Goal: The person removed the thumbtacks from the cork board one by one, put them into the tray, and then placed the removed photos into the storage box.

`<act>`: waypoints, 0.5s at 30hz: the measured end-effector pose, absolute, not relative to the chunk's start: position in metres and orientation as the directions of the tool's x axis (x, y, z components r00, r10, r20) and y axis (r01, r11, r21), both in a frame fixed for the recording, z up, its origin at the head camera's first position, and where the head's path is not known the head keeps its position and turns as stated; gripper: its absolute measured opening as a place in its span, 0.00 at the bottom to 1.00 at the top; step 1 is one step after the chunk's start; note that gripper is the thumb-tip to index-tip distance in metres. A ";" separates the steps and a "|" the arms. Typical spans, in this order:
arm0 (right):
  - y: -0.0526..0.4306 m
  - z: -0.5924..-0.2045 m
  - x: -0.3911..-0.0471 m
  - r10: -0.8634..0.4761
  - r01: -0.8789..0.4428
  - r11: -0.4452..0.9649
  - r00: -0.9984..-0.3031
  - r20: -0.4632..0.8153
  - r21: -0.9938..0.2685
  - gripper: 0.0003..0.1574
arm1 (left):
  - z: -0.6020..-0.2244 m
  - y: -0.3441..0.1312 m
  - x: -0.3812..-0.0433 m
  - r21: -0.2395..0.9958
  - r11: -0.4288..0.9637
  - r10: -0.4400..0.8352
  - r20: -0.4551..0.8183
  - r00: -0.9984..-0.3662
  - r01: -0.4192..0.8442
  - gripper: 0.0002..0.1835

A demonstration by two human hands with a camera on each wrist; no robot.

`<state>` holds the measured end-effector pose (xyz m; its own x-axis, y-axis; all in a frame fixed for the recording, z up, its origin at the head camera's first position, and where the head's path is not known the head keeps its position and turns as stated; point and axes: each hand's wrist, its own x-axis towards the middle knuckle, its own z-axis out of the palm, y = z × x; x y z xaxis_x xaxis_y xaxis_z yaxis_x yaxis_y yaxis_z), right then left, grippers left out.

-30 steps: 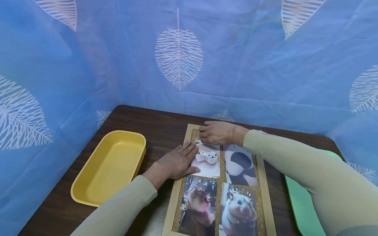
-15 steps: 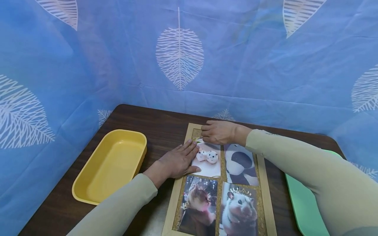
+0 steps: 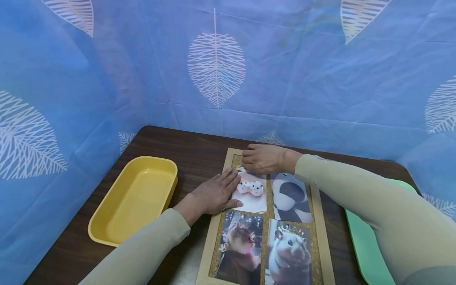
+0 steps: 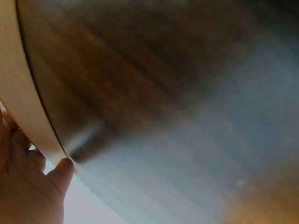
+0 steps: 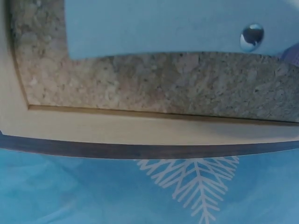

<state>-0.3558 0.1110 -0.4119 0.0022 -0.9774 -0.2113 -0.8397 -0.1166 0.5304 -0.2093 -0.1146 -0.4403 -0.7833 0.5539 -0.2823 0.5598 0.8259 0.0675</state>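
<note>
A wood-framed cork board (image 3: 322, 233) lies on the table, bearing a photo in each quarter. My left hand (image 3: 217, 193) rests flat on the left edge of the upper-left photo (image 3: 251, 202), fingers straight and thumb spread. Over that photo's top edge, my right hand (image 3: 261, 158) bends its fingers downward; whatever its fingertips hold is hidden. The upper-right photo (image 3: 286, 198) shows a black and white plush. A silver thumbtack (image 5: 252, 37) sits near a photo's top edge in the right wrist view. Below lie a crowned hamster photo (image 3: 289, 253) and a darker animal photo (image 3: 240, 245).
To the left stands a yellow tray (image 3: 133, 198) on the dark wood table (image 3: 192, 146). A green tray (image 3: 367, 245) is at the right, partly behind the right sleeve. Blue leaf-print cloth (image 3: 285, 79) hangs behind the table.
Both hands keep nearly the same places, the left on the photo and the right at its top edge. The view shifts very slightly.
</note>
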 end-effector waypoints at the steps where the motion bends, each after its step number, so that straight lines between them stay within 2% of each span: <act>1: 0.112 -0.413 -0.356 -0.978 -0.840 -0.116 0.004 -0.207 0.530 0.12 | -0.440 -0.114 -0.209 0.066 0.827 0.552 -0.286 -0.783 0.559 0.48; 15: 0.114 -0.413 -0.357 -0.988 -0.849 -0.104 0.028 -0.153 0.517 0.11 | -0.437 -0.113 -0.211 0.075 0.833 0.541 -0.321 -0.777 0.549 0.48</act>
<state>-0.3569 0.1140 -0.4135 0.0282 -0.9878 -0.1530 -0.8495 -0.1044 0.5172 -0.2107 -0.1128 -0.4373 -0.7773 0.5411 -0.3211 0.5487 0.8326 0.0748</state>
